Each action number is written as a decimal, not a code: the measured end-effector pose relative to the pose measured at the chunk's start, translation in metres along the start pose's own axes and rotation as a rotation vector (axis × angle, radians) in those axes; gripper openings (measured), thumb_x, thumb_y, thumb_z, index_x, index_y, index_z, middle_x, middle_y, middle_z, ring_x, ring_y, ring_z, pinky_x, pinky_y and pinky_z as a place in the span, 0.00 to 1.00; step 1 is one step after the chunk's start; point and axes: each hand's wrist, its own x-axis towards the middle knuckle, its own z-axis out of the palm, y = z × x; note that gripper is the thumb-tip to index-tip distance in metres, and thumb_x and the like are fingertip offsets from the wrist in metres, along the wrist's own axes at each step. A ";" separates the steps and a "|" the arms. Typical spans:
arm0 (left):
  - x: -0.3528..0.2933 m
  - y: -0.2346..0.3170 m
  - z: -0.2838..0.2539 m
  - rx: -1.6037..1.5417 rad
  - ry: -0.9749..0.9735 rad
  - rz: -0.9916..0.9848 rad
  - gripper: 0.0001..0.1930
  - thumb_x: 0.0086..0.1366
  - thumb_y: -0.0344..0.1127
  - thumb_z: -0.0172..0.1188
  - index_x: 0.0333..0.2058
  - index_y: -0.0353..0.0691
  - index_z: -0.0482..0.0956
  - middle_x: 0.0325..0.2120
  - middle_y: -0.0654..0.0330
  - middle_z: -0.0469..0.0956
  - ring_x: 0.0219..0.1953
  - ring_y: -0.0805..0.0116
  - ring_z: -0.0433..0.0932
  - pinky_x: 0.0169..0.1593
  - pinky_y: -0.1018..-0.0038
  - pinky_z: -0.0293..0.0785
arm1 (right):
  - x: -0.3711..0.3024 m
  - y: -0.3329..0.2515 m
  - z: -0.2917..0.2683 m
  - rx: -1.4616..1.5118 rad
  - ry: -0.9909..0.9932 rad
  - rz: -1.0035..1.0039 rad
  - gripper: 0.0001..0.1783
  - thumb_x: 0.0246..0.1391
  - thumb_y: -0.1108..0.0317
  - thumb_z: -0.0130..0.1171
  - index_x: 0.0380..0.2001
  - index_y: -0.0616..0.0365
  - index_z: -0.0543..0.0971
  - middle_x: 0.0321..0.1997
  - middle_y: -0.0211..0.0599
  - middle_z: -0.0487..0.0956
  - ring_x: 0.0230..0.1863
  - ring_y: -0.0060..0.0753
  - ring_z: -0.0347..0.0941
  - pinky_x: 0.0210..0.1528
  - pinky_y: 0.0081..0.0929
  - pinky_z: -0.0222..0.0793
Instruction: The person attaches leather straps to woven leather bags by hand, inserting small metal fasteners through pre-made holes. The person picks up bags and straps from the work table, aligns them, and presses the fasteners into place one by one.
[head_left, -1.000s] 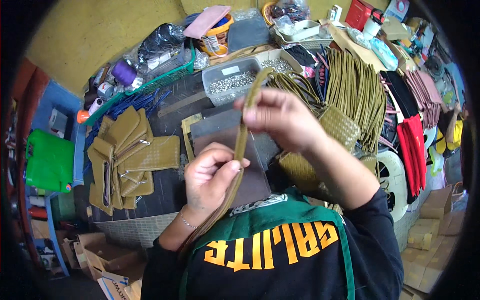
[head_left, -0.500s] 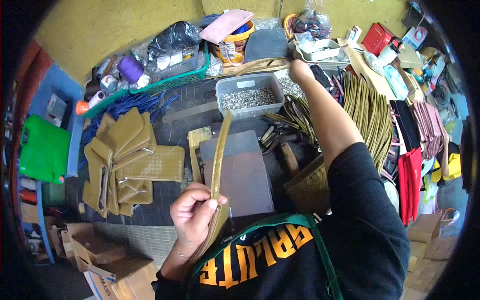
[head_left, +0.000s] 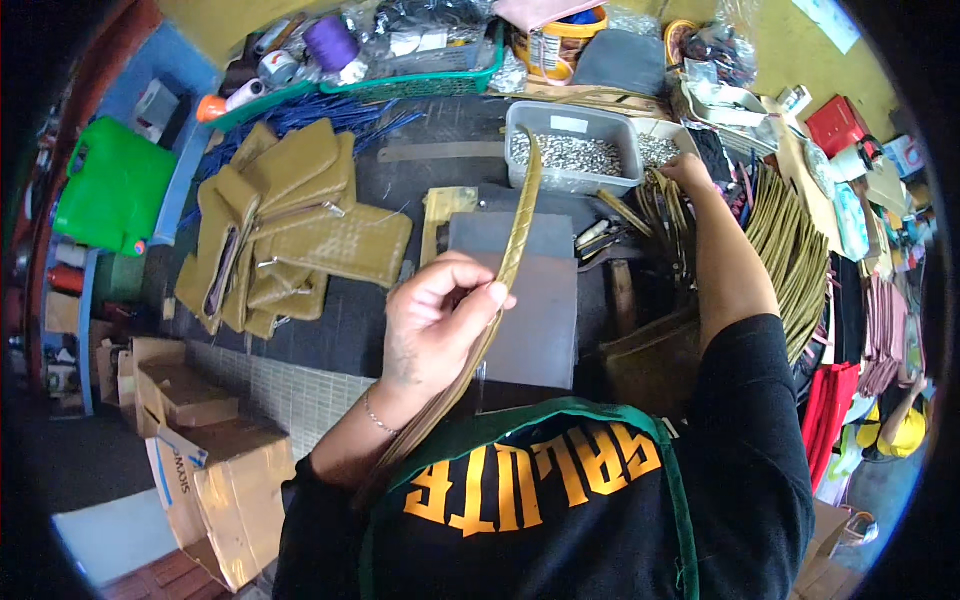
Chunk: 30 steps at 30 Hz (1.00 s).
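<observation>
My left hand (head_left: 440, 325) pinches a narrow olive-gold strap (head_left: 519, 228) between thumb and fingers. One end of the strap points up toward the bins, and its lower length trails along my forearm. My right hand (head_left: 690, 172) reaches to the near side of a small pale container (head_left: 660, 130) of small metal pieces; its fingertips are too small and partly hidden to make out. Left of that container stands a grey plastic bin (head_left: 573, 183) of shiny metal pieces. Under my right hand and forearm lies a bunch of olive straps (head_left: 668, 215).
Olive zippered pouches (head_left: 330, 245) are piled at the left. A grey flat board (head_left: 535, 340) lies mid-table. More olive straps (head_left: 790, 245) hang at the right, beside red material (head_left: 830, 415). A green basket (head_left: 420, 85) stands at the back; a cardboard box (head_left: 235, 500) sits lower left.
The view has shifted, so the table appears farther up and right. My right hand has come nearer, from beyond the small container to its near side. My left hand has lifted the strap somewhat.
</observation>
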 end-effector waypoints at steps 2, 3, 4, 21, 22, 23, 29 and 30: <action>-0.003 0.000 0.004 -0.019 -0.004 0.025 0.01 0.52 0.22 0.54 0.23 0.32 0.71 0.21 0.63 0.70 0.23 0.80 0.68 0.26 0.86 0.62 | -0.007 0.009 0.001 0.089 0.151 0.102 0.16 0.37 0.56 0.49 0.25 0.55 0.78 0.29 0.48 0.75 0.34 0.47 0.71 0.39 0.34 0.66; -0.004 -0.001 0.007 0.051 -0.038 0.054 0.02 0.52 0.23 0.54 0.23 0.32 0.71 0.21 0.63 0.70 0.23 0.80 0.67 0.26 0.86 0.62 | -0.008 0.029 0.005 0.116 0.240 0.183 0.16 0.37 0.57 0.48 0.25 0.55 0.78 0.29 0.49 0.75 0.34 0.47 0.71 0.39 0.34 0.66; -0.006 -0.001 0.005 0.140 -0.033 0.083 0.02 0.52 0.23 0.55 0.23 0.32 0.72 0.21 0.64 0.70 0.23 0.81 0.67 0.26 0.86 0.62 | -0.006 0.019 0.003 0.122 0.239 0.166 0.16 0.37 0.57 0.48 0.25 0.55 0.78 0.29 0.49 0.75 0.34 0.47 0.71 0.39 0.34 0.66; -0.013 -0.003 0.001 0.318 -0.173 0.147 0.02 0.55 0.24 0.52 0.27 0.31 0.71 0.25 0.62 0.68 0.29 0.76 0.72 0.33 0.84 0.67 | -0.028 0.000 -0.037 1.055 0.419 0.138 0.10 0.39 0.68 0.56 0.26 0.61 0.78 0.17 0.33 0.75 0.18 0.21 0.68 0.23 0.19 0.62; -0.014 0.000 0.003 0.299 -0.163 0.117 0.02 0.55 0.23 0.51 0.27 0.31 0.71 0.25 0.61 0.68 0.29 0.76 0.72 0.33 0.84 0.67 | -0.027 -0.002 -0.037 0.987 0.480 0.165 0.10 0.38 0.68 0.56 0.27 0.60 0.78 0.18 0.34 0.75 0.19 0.20 0.68 0.24 0.19 0.62; -0.011 0.000 0.008 0.273 -0.165 0.094 0.02 0.55 0.23 0.51 0.27 0.30 0.71 0.25 0.61 0.68 0.29 0.75 0.72 0.34 0.83 0.67 | -0.043 -0.008 -0.053 0.783 0.440 0.211 0.10 0.37 0.68 0.57 0.27 0.60 0.78 0.19 0.34 0.76 0.20 0.20 0.69 0.25 0.19 0.64; -0.017 0.002 -0.001 0.227 -0.079 0.115 0.02 0.53 0.23 0.53 0.24 0.30 0.71 0.23 0.60 0.69 0.25 0.77 0.68 0.30 0.83 0.65 | -0.031 0.005 -0.021 0.388 0.351 0.260 0.11 0.30 0.60 0.61 0.23 0.48 0.80 0.22 0.37 0.77 0.23 0.30 0.73 0.32 0.24 0.68; -0.017 0.001 -0.001 0.225 -0.092 0.118 0.02 0.53 0.23 0.53 0.24 0.30 0.71 0.23 0.60 0.69 0.25 0.77 0.68 0.30 0.83 0.65 | -0.028 0.005 -0.025 0.387 0.293 0.273 0.10 0.30 0.61 0.61 0.22 0.48 0.80 0.22 0.37 0.77 0.23 0.31 0.73 0.32 0.24 0.68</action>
